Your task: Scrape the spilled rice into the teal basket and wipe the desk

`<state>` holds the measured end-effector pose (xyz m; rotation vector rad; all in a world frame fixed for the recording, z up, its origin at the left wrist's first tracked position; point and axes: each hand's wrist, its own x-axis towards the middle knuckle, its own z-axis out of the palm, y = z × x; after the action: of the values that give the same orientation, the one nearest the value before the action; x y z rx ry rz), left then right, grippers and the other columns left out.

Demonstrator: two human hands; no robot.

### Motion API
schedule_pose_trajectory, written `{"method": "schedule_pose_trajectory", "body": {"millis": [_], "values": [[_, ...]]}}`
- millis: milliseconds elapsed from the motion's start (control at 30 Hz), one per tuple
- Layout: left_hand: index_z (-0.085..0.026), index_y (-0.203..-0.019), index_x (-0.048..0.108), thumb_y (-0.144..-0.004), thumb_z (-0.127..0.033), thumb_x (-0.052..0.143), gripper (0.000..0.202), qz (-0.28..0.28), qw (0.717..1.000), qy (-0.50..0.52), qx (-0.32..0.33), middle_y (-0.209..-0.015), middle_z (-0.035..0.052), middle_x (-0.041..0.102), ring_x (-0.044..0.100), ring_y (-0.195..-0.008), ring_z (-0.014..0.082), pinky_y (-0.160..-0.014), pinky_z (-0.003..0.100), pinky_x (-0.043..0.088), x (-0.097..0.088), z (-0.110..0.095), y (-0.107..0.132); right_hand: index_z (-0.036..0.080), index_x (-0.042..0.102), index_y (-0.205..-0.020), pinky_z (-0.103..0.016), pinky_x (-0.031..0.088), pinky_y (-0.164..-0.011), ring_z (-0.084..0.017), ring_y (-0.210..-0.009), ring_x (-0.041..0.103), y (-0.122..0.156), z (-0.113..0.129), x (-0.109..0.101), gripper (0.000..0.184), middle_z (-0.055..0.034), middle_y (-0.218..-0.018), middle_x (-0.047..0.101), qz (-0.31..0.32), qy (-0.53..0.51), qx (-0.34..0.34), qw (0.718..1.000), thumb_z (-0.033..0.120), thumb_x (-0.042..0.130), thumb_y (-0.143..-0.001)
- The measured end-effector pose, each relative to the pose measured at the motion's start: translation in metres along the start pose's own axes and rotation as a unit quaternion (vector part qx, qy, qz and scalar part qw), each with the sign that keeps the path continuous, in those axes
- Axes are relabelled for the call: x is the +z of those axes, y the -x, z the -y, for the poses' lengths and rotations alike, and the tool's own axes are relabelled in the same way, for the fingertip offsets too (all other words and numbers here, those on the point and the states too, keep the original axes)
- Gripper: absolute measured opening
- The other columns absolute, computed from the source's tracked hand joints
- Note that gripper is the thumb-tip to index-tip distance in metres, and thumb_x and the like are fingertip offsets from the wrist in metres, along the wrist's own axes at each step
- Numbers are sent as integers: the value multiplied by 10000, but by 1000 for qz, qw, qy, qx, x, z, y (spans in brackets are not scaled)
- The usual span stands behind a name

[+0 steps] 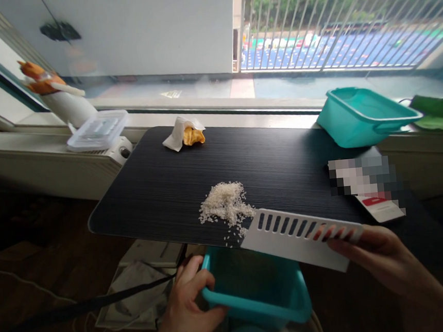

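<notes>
A loose pile of white rice (224, 199) lies on the dark table (161, 181), with stray grains near the front edge. My right hand (380, 255) is closed on the right end of a flat white slotted plate (290, 242); the plate's left end touches the rice's near right side. Below the table edge, my left hand (194, 302) grips the left rim of a turquoise plastic bin (257, 307). Its opening sits under the front edge, and its inside is shadowed.
A crumpled white tissue (174, 135) with a yellow-orange piece (193, 136) lies at the table's back. A second turquoise bin (368, 117) stands back right, near a blurred phone (382, 207). A clear plastic box (100, 130) rests on the left heater.
</notes>
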<state>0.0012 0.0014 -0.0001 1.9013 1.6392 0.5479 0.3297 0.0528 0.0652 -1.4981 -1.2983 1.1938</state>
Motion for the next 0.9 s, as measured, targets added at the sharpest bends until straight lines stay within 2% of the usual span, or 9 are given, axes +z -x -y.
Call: {"method": "schedule_pose_trajectory", "body": {"millis": [100,233,300,533,600,733,800,900], "values": [[-208,-638,518,-592,-110,623,151,-9,1000,-13,0,-962,42,600,587,-925,234,-788,320,487,0,-1,0,280,828,-810,-296,628,-724,-287,-825,754,-2,-5,-7,290,-56,-867,805,-52,7,-3,999,531,818,-663],[-213,-644,530,-604,-125,631,140,-7,1000,-26,2,-976,42,608,597,-919,230,-783,318,496,0,-1,0,263,830,-827,-297,636,-703,-290,-809,760,-3,-11,-16,233,-66,-871,805,14,16,-16,1000,468,793,-723],[-215,-638,526,-610,-133,636,140,-6,1000,-28,7,-974,38,613,603,-915,228,-793,322,499,1,0,1,262,829,-834,-297,635,-711,-286,-818,760,-4,-13,-18,205,-66,-888,805,23,20,-19,999,442,778,-749],[-224,-637,555,-575,-118,651,156,-29,999,-41,17,-969,37,628,626,-915,233,-775,300,508,0,0,2,272,825,-826,-346,615,-808,-299,-905,742,-9,-13,-8,263,-61,-914,803,-44,-1,-13,999,502,804,-698],[-222,-633,548,-577,-117,649,157,-28,999,-35,14,-963,35,629,626,-912,229,-767,293,509,-1,-1,1,265,824,-828,-338,615,-798,-290,-889,743,-9,-12,-3,248,-61,-902,803,-24,-5,-4,1000,485,796,-717],[-217,-627,523,-591,-117,638,157,-19,1000,-18,0,-946,27,625,618,-923,223,-793,300,507,-1,-1,1,246,824,-834,-307,625,-706,-268,-799,751,-6,-8,-2,217,-75,-885,803,63,-16,10,998,443,768,-764],[-217,-627,521,-592,-118,634,154,-18,1000,-16,-8,-940,24,623,615,-923,220,-793,299,508,0,-1,1,247,824,-814,-310,623,-729,-270,-812,750,-4,-8,-5,214,-71,-881,803,43,-21,13,999,446,785,-744],[-219,-635,533,-581,-114,632,155,-20,999,-21,-17,-972,32,624,616,-941,225,-793,301,513,0,0,1,264,824,-807,-334,610,-811,-287,-895,740,-6,-9,-5,239,-55,-898,802,-36,-21,4,999,477,813,-697]]}}
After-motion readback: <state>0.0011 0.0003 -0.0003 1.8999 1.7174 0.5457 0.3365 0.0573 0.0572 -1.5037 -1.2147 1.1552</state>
